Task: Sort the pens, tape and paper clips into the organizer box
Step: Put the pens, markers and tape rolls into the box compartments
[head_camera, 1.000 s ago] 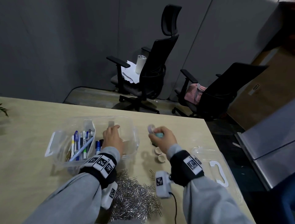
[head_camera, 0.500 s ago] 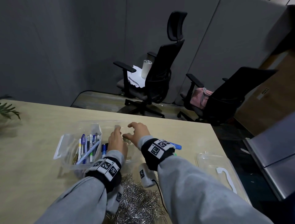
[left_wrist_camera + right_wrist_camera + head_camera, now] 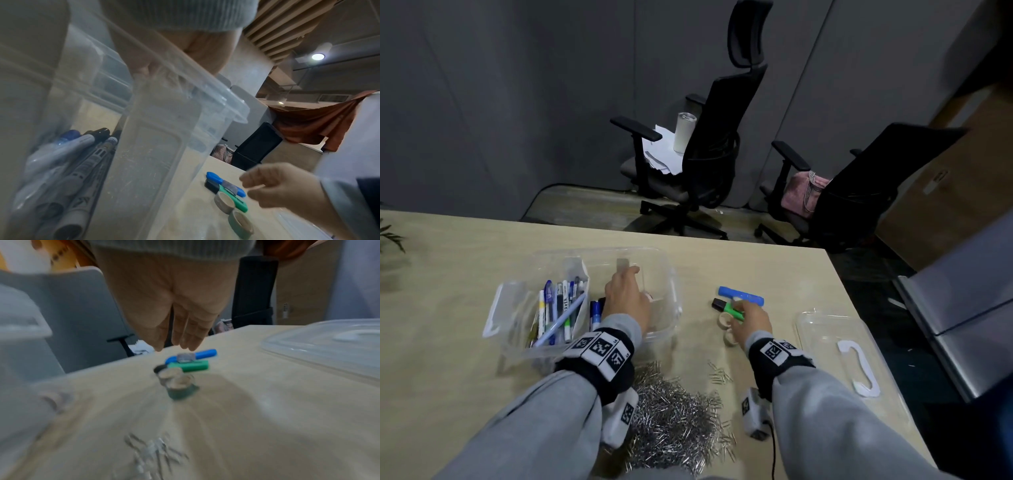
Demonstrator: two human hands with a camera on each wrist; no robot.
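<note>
The clear organizer box (image 3: 671,274) stands at the table's middle, with several pens (image 3: 558,308) upright in its left compartment. My left hand (image 3: 628,272) reaches over the near rim, fingers curled on an inner divider. Right of the box lie a blue marker (image 3: 741,296), a green highlighter (image 3: 732,311) and two tape rolls (image 3: 724,320). My right hand (image 3: 743,308) hovers just over them, fingers nearly straight (image 3: 180,345), holding nothing. A big heap of paper clips (image 3: 674,418) lies between my forearms. The left wrist view shows the pens (image 3: 78,159) through the box wall (image 3: 226,100).
The box's clear lid (image 3: 842,359) with a white handle lies at the right, near the table's edge. A few stray clips (image 3: 719,373) lie beside my right wrist. Two office chairs (image 3: 709,164) stand beyond the far edge. A plant (image 3: 390,236) sits far left.
My right hand held a tape roll, swung left over the box, and has come back right, empty, above the markers and rolls. The left hand stayed on the box.
</note>
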